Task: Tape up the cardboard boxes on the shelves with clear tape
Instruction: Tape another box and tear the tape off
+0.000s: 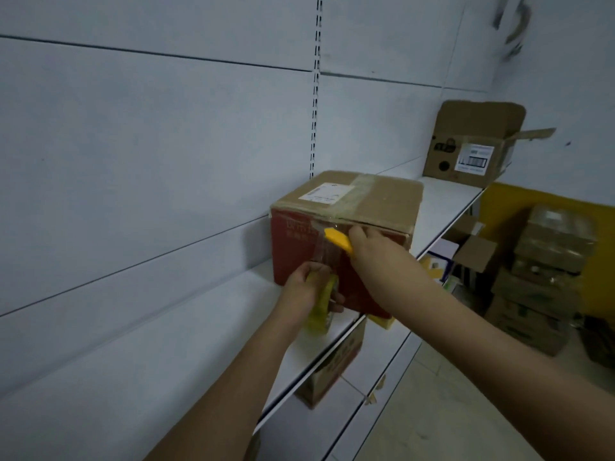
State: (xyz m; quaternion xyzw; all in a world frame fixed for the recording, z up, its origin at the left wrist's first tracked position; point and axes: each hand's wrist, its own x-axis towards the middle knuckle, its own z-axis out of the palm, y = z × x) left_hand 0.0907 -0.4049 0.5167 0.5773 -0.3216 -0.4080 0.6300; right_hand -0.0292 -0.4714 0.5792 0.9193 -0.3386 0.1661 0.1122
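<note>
A closed cardboard box (pixel 376 197) with a red front and a white label stands on the white shelf (pixel 206 331). My left hand (pixel 301 289) grips a yellowish roll of clear tape (pixel 321 306) below the box's front. A strip of clear tape (pixel 321 246) runs from the roll up to the top front edge. My right hand (pixel 372 247) holds a yellow cutter (pixel 337 239) against that strip near the box's top edge. A second cardboard box (pixel 472 144) with open flaps sits farther right on the same shelf.
A lower shelf holds a red-printed box (pixel 332 367) under the shelf edge. Stacked cartons (pixel 545 277) and loose cardboard stand on the floor at the right, against a yellow wall. White back panels rise behind the shelf.
</note>
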